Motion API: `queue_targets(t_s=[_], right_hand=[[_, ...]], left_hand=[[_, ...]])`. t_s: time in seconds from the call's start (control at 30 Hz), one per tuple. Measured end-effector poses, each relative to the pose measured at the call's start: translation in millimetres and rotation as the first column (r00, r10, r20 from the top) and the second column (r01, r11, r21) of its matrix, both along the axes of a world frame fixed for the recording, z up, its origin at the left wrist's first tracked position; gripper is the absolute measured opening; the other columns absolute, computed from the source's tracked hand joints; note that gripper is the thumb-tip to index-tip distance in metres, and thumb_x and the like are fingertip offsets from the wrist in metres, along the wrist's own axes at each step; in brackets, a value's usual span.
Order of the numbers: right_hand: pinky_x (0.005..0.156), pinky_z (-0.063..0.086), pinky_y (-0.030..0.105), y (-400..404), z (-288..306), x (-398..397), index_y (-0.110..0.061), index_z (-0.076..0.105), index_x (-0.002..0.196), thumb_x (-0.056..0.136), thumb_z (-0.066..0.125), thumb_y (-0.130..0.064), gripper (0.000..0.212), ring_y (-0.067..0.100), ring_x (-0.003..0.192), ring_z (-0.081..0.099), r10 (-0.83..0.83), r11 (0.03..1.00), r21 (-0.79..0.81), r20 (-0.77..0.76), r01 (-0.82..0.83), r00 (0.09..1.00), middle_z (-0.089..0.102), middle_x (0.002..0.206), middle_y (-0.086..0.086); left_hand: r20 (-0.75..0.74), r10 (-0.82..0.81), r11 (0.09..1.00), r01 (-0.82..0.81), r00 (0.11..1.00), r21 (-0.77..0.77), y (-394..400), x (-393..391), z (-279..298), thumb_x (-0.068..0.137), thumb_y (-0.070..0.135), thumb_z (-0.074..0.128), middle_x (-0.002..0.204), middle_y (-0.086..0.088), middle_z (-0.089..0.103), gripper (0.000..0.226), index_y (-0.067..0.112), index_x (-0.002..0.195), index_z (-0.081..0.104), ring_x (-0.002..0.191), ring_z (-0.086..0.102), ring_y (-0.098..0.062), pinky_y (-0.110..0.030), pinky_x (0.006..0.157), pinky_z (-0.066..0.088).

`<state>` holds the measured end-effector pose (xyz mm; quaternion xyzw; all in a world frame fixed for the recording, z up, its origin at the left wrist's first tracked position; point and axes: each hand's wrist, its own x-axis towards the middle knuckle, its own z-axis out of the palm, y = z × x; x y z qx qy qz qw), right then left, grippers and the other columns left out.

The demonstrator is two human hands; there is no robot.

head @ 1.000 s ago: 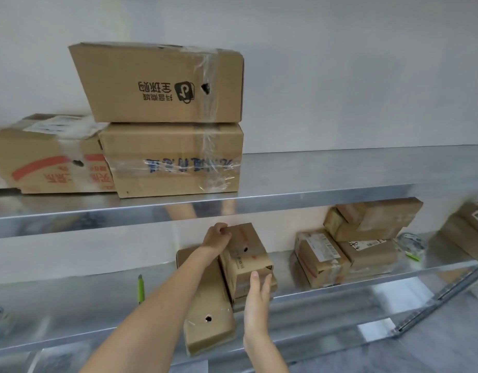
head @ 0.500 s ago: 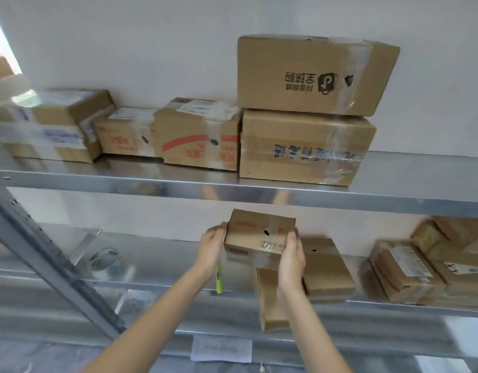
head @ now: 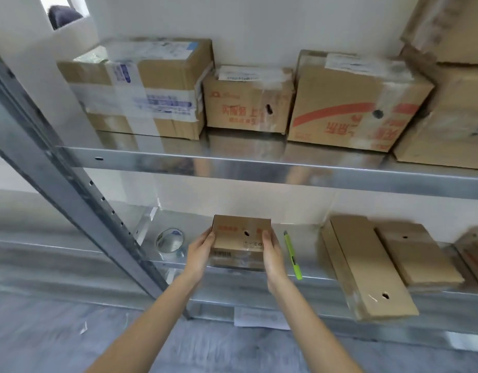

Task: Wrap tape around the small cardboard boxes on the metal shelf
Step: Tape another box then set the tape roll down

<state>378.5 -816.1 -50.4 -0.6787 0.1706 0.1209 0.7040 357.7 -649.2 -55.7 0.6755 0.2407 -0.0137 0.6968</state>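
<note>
Both forearms are bare to the frame edge, with no sleeves, gloves, rings or watch visible.

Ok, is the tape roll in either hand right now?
No, the tape roll sits on the shelf, left of the small box that both hands hold.

Small holed box (head: 239, 236) on lower shelf (head: 313, 282)

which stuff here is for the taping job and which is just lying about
For the job: small box, held by left hand and right hand; tape roll; flat boxes; lower shelf.
Lying about: green knife; big boxes above; paper sheet.
</note>
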Motion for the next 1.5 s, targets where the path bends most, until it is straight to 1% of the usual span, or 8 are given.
queue_targets(t_s=[0.27, 0.67, 0.83, 0.97, 1.07, 1.23, 1.37, 1.5], right_hand=[[0.1, 0.026, 0.022, 14, -25, 13, -0.027, 0.029, 0.151, 0.1, 0.038, -0.05, 0.057, 0.01, 0.135, 0.037, -0.019, 0.998, -0.059, -0.057, 0.016, 0.998, 0.038, 0.15, -0.01], [0.098, 0.033, 0.024, 18, -32, 16, -0.02, 0.038, 0.146, 0.103, 0.037, -0.039, 0.046, 0.011, 0.125, 0.047, -0.053, 0.993, -0.102, 0.023, 0.055, 0.998, 0.052, 0.138, -0.004], [0.104, 0.033, 0.028, 16, -31, 17, -0.021, 0.031, 0.149, 0.103, 0.037, -0.041, 0.051, 0.016, 0.135, 0.04, -0.071, 0.995, -0.075, -0.044, 0.068, 0.997, 0.045, 0.145, -0.004], [0.109, 0.023, 0.03, 6, -30, 15, -0.023, 0.014, 0.155, 0.101, 0.037, -0.047, 0.063, 0.016, 0.145, 0.025, -0.055, 0.998, -0.047, -0.108, 0.05, 0.993, 0.024, 0.158, -0.006], [0.103, 0.019, 0.025, -4, -28, 7, -0.023, 0.014, 0.155, 0.099, 0.041, -0.048, 0.067, 0.015, 0.146, 0.02, -0.097, 0.994, -0.066, -0.072, 0.092, 0.993, 0.018, 0.16, -0.007], [0.11, 0.02, 0.023, -13, -30, -16, -0.018, 0.025, 0.152, 0.097, 0.053, -0.039, 0.065, 0.012, 0.144, 0.025, -0.092, 0.983, -0.156, 0.01, 0.093, 0.996, 0.024, 0.159, -0.005], [0.112, 0.032, 0.031, -10, -21, -34, -0.016, 0.04, 0.144, 0.095, 0.06, -0.025, 0.053, 0.013, 0.133, 0.04, 0.019, 0.932, -0.358, 0.203, 0.056, 0.979, 0.043, 0.145, -0.001], [0.101, 0.035, 0.016, 8, -1, -46, -0.021, 0.055, 0.132, 0.093, 0.063, -0.027, 0.04, 0.011, 0.123, 0.045, 0.289, 0.867, -0.493, 0.381, -0.072, 0.878, 0.049, 0.127, -0.01]], left_hand=[[-0.031, 0.011, 0.999, -0.013, 0.999, -0.044, 7, 15, -25, 0.103, 0.021, 0.048, 0.134, -0.007, 0.059, 0.039, 0.007, 0.138, 0.053, 0.122, 0.054, -0.016, -0.027, 0.108, 0.037], [0.011, -0.063, 0.998, 0.063, 0.998, -0.019, 10, 17, -25, 0.104, 0.022, 0.045, 0.135, -0.009, 0.06, 0.04, 0.005, 0.139, 0.052, 0.129, 0.053, -0.02, -0.037, 0.114, 0.036], [0.085, 0.068, 0.979, -0.083, 0.994, 0.186, 13, 17, -23, 0.103, 0.02, 0.049, 0.135, -0.01, 0.057, 0.037, 0.004, 0.135, 0.054, 0.128, 0.051, -0.023, -0.023, 0.108, 0.039], [-0.11, 0.005, 0.619, 0.083, 0.994, 0.781, 64, 15, -43, 0.1, 0.013, 0.046, 0.132, -0.023, 0.054, 0.036, 0.0, 0.134, 0.052, 0.125, 0.045, -0.039, -0.042, 0.102, 0.037], [-0.508, -0.152, 0.33, 0.528, 0.848, 0.782, 97, 8, -57, 0.097, 0.02, 0.051, 0.13, -0.017, 0.055, 0.036, 0.012, 0.132, 0.053, 0.119, 0.05, -0.036, -0.04, 0.094, 0.043], [-0.517, -0.088, 0.062, 0.523, 0.851, 0.85, 112, -2, -56, 0.09, 0.003, 0.047, 0.107, -0.005, 0.065, 0.022, 0.015, 0.103, 0.06, 0.101, 0.059, -0.028, -0.034, 0.083, 0.039], [-0.231, -0.105, 0.362, 0.254, 0.967, 0.897, 109, -18, -35, 0.099, 0.014, 0.05, 0.089, -0.005, 0.064, 0.011, 0.011, 0.102, 0.061, 0.088, 0.06, -0.031, -0.038, 0.087, 0.038], [-0.056, -0.178, 0.848, 0.182, 0.982, 0.498, 76, -52, 6, 0.095, 0.02, 0.062, 0.085, 0.004, 0.066, 0.003, 0.021, 0.093, 0.06, 0.082, 0.062, -0.015, -0.022, 0.072, 0.048]])
